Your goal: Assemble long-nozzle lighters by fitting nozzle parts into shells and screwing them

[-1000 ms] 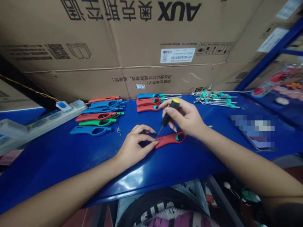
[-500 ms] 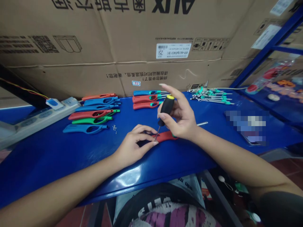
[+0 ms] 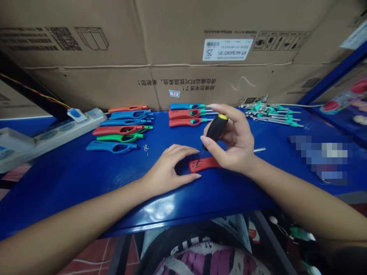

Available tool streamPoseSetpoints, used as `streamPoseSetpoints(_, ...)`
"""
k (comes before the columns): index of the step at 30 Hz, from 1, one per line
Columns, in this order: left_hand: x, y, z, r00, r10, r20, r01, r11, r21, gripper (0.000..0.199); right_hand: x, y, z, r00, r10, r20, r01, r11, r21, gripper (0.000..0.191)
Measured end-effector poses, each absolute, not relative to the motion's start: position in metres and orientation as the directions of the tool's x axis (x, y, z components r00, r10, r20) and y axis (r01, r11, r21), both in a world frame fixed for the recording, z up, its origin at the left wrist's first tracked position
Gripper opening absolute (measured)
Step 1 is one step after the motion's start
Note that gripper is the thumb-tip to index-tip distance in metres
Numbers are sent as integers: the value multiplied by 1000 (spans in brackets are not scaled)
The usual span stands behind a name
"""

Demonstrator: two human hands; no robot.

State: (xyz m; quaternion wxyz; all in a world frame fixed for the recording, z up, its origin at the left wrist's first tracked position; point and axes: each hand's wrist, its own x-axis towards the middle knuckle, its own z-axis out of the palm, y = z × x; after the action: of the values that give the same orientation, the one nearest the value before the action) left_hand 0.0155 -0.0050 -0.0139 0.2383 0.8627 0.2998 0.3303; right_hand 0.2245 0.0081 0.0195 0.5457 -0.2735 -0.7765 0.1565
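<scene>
A red lighter (image 3: pixel 204 163) with a long metal tube lies on the blue table, its middle hidden behind my right hand (image 3: pixel 233 141). That hand is closed around a screwdriver (image 3: pixel 217 129) with a black handle and yellow end cap. The screwdriver tilts, its tip on the lighter's left end. My left hand (image 3: pixel 168 168) rests at that end, thumb and fingers apart on either side, holding nothing. Several tiny screws (image 3: pixel 146 148) lie to the left of it.
Several coloured lighter shells (image 3: pixel 113 146) lie in rows at left, beside a power strip (image 3: pixel 57 133). Behind are lighters with tubes (image 3: pixel 183 122) and a pile of green-tipped metal tubes (image 3: pixel 269 112). A blurred-out flat object (image 3: pixel 321 156) is at right. A cardboard wall (image 3: pixel 114 84) stands behind.
My left thumb and fingers have come off the lighter's end and spread apart. The screwdriver stays in my right hand, its tip still at the lighter. The view has shifted.
</scene>
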Motion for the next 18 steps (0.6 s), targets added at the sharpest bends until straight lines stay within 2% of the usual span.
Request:
streamPoseSetpoints(6,15,-4,-16,651,667,361,387,-701,599,45,224,9,16,-253,570,782,250,819,-516,58)
streamPoseSetpoints(12,15,-3,-18,657,649,382,358,-716,600,39,224,10,13,-264,477,838,266,872,-411,61)
streamPoseSetpoints(18,15,-3,-18,659,641,394,359,-728,584,37,224,10,8,-282,469,837,263,877,-403,62)
